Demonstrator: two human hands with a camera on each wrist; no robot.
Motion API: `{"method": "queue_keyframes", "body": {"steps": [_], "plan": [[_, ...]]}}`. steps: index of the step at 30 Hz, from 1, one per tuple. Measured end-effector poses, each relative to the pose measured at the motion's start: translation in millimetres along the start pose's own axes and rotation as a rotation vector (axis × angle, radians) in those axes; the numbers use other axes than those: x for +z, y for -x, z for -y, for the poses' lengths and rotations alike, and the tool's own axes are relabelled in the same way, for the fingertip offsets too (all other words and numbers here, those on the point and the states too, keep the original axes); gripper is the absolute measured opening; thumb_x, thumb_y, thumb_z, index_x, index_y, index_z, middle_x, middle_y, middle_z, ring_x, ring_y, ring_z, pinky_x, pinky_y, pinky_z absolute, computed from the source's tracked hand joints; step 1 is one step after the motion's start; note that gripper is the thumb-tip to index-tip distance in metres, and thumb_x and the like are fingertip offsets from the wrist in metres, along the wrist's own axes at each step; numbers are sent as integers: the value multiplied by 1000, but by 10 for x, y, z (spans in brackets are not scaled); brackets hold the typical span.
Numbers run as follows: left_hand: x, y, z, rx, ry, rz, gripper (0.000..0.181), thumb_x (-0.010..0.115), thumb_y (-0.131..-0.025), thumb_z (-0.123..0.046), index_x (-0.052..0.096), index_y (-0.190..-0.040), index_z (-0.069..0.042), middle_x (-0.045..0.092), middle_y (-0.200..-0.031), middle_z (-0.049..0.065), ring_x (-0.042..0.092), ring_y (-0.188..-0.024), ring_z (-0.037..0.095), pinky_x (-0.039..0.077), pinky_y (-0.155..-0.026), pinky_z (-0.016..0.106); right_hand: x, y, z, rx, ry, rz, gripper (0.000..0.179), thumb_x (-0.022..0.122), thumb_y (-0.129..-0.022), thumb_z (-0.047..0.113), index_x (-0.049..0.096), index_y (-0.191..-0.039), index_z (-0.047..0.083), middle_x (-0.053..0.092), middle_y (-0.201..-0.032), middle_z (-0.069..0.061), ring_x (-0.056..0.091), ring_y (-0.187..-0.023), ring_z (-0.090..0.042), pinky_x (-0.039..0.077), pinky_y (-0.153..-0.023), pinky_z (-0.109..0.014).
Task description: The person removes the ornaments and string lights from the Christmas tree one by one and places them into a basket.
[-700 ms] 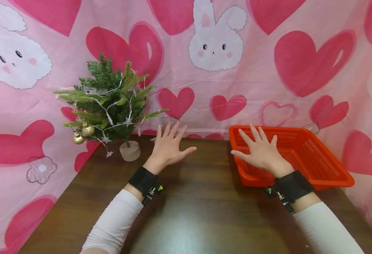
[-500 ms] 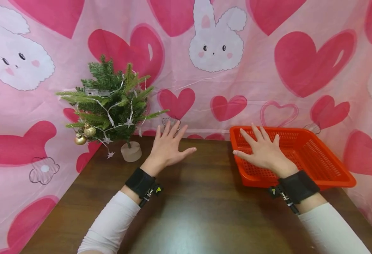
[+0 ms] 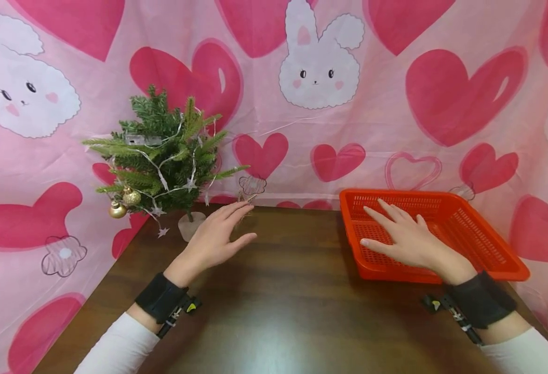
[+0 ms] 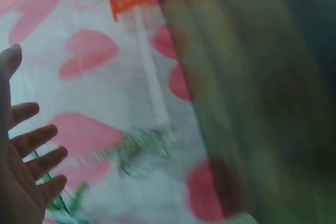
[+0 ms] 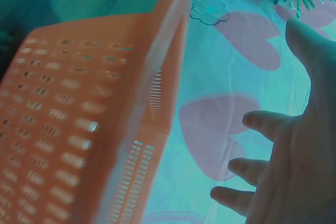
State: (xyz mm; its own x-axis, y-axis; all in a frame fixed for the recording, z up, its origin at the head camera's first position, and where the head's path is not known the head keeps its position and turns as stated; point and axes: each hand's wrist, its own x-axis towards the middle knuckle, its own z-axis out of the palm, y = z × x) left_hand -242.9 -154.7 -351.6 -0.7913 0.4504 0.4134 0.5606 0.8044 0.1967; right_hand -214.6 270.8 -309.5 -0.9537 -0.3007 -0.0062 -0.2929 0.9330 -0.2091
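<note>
My left hand [image 3: 215,236] hovers over the left part of the table with straight fingers, holding nothing. Its thumb stands apart from the fingers. Just left of it is a small Christmas tree [image 3: 166,156], its pale round base [image 3: 190,227] partly hidden by the hand. Behind the fingertips shows a small spiky, shiny piece [image 3: 249,198], blurred in the left wrist view. My right hand [image 3: 404,239] is spread above the orange-red plastic basket [image 3: 359,262], overlapping its left part in the head view. In the right wrist view its fingers [image 5: 262,124] are extended and hold nothing.
The tree carries a white light string with stars [image 3: 163,232] and two gold baubles [image 3: 117,210]. A brown wooden table [image 3: 292,301] lies beneath. A pink cloth [image 3: 274,119] with hearts and rabbits hangs behind and along both sides. Black bands [image 3: 162,297] circle both wrists.
My left hand has drawn left and back toward me, its fingers closer together, uncovering the spiky piece. The right hand has shifted right and back. The tree and basket stay in place.
</note>
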Motion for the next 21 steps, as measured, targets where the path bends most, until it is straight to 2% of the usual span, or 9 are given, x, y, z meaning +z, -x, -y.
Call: {"method": "queue_keyframes", "body": {"steps": [4,10,16,21], "plan": [[34,219,227,-62,46,-37,63,66,-91,-48,49,-144,-19,52,-147,6,49,-136,28,42,-108,53,60,127,-76,-43,-4,-36,84,59,-86,67,30,-156,28,27,-161,-20,30,-141,-47,17,-104,-78],[117,471,510,-220,85,14,62,62,-96,-44,46,-145,-9,50,-148,15,47,-137,35,40,-109,56,166,283,-209,-104,-25,-75,76,64,-86,62,48,-146,18,55,-144,-17,52,-129,-40,41,-100,-67],[212,561,721,-345,100,61,69,55,-100,-41,34,-149,3,34,-155,27,33,-144,45,32,-112,61,258,377,-291,-113,-53,-83,68,68,-83,60,60,-134,17,66,-129,-11,61,-118,-34,47,-95,-61],[282,588,883,-422,116,36,72,50,-103,-32,20,-150,14,20,-157,34,22,-145,50,23,-116,62,329,416,-332,-137,-55,-118,56,73,-83,53,66,-126,17,71,-120,-5,66,-110,-29,50,-92,-58]]}}
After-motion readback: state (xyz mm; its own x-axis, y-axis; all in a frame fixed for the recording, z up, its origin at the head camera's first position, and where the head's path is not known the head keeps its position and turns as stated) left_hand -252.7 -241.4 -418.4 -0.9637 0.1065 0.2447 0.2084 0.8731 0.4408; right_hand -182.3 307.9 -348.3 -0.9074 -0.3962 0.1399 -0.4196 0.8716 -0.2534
